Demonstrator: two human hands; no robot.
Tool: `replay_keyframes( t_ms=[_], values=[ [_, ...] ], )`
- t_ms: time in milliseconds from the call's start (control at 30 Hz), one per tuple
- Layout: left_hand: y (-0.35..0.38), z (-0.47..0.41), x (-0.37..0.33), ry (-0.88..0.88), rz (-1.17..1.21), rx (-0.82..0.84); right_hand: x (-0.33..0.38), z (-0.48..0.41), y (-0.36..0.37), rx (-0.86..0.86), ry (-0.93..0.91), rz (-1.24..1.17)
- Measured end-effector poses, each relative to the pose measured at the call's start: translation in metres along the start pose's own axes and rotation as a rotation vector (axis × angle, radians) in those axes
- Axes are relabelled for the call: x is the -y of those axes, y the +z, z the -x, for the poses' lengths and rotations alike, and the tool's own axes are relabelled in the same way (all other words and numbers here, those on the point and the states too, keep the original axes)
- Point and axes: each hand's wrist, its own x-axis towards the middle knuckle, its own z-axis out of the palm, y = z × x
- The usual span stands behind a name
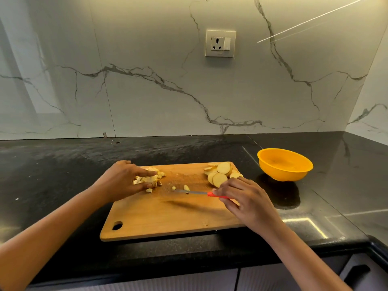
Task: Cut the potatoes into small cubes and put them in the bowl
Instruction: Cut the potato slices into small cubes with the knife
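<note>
Left hand [126,181] lies w/ fingers spread flat on the cubes [151,178], right hand [245,198] pinches the knife [193,192] by its red handle, blade aimed at the left hand, low over the board [168,217]. Slices [220,175] sit just beyond the right hand; bowl [285,164] further right on the worktop [63,164], looks empty. Risk: tip's near the left hand, so a quick sweep could nick it or flick loose cubes off the board

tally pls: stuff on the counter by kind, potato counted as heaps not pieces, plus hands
Cutting board: 1
Knife: 1
Bowl: 1
Potato heaps: 2 (cubes, slices)
Hands: 2 (left hand, right hand)
Total: 7
</note>
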Motion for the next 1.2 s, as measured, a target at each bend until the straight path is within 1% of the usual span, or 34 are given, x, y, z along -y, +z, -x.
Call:
replay_keyframes(
  t_ms=[33, 133, 167, 233, 400, 467, 533, 567, 600, 633, 667, 700, 767, 800, 867, 933, 1033, 1200],
  values=[
    [-0.001, 0.0, 0.001, 0.011, 0.034, -0.01, -0.001, 0.001, 0.0, -0.009, 0.039, -0.043],
    [-0.005, -0.003, -0.009, 0.097, 0.116, -0.16, -0.004, 0.003, -0.002, -0.04, 0.172, -0.155],
    [-0.004, -0.004, -0.016, 0.114, 0.13, -0.17, -0.004, 0.003, -0.003, -0.061, 0.22, -0.189],
    [0.001, -0.007, -0.034, 0.134, 0.12, -0.107, -0.004, 0.001, -0.004, -0.103, 0.297, -0.24],
    [0.018, -0.025, -0.056, 0.152, -0.059, 0.036, -0.002, 0.0, -0.006, -0.127, 0.38, -0.227],
    [0.017, -0.031, -0.054, 0.154, -0.193, 0.038, -0.002, 0.001, -0.006, -0.114, 0.39, -0.227],
    [0.012, -0.031, -0.048, 0.157, -0.337, 0.005, -0.002, 0.001, -0.006, -0.101, 0.405, -0.229],
    [0.011, -0.029, -0.043, 0.134, -0.357, -0.02, -0.002, 0.0, -0.006, -0.093, 0.413, -0.226],
    [0.01, -0.027, -0.039, 0.122, -0.335, -0.066, -0.002, 0.0, -0.006, -0.083, 0.421, -0.219],
    [0.011, -0.025, -0.036, 0.141, -0.27, -0.136, -0.001, -0.001, -0.005, -0.074, 0.428, -0.211],
    [0.013, -0.023, -0.036, 0.178, -0.202, -0.168, -0.001, -0.001, -0.005, -0.067, 0.436, -0.203],
    [0.014, -0.022, -0.039, 0.237, -0.137, -0.147, -0.001, -0.001, -0.005, -0.063, 0.446, -0.198],
    [0.016, -0.024, -0.053, 0.337, -0.012, -0.011, 0.0, -0.002, -0.006, -0.058, 0.468, -0.19],
    [0.017, -0.027, -0.06, 0.342, 0.031, 0.065, 0.0, -0.001, -0.006, -0.056, 0.478, -0.185],
    [0.017, -0.036, -0.067, 0.331, 0.076, 0.142, 0.001, -0.001, -0.007, -0.051, 0.494, -0.175],
    [0.015, -0.04, -0.067, 0.297, 0.091, 0.154, 0.001, -0.001, -0.007, -0.047, 0.501, -0.17],
    [0.015, -0.037, -0.068, 0.22, 0.105, 0.096, 0.002, -0.001, -0.008, -0.034, 0.517, -0.158],
    [0.019, -0.013, -0.078, 0.122, 0.132, -0.041, 0.026, 0.001, -0.018, -0.007, 0.485, -0.031]
  ],
)
